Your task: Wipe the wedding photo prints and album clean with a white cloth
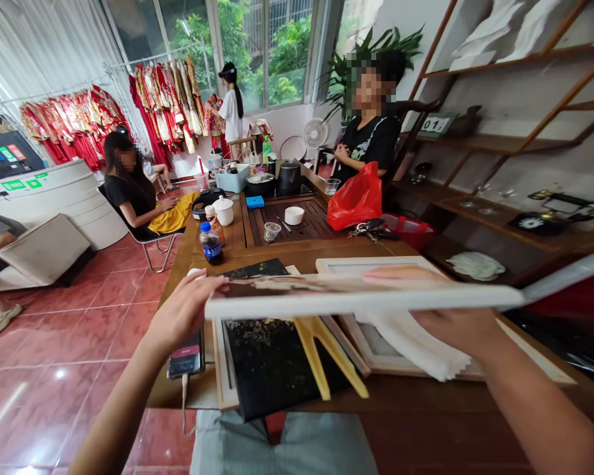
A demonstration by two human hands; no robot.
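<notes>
I hold a white-edged framed picture (356, 300) flat and level above the wooden table (297, 254), seen almost edge-on. My left hand (183, 313) grips its left end, thumb on top. My right hand (458, 326) holds it from underneath on the right, together with a folded white cloth (416, 346). Below it lie a black board with gold flecks (272, 359) in a pale frame, a yellow stand piece (321, 353) and another pale frame (371, 264). A phone (185, 359) with a cable lies under my left wrist.
Farther up the table stand a cola bottle (210, 243), white cups, a bowl (294, 215), a kettle (288, 177) and a red plastic bag (356, 198). One person sits at the far end, another on a chair at left. Shelves line the right wall; red garments hang behind.
</notes>
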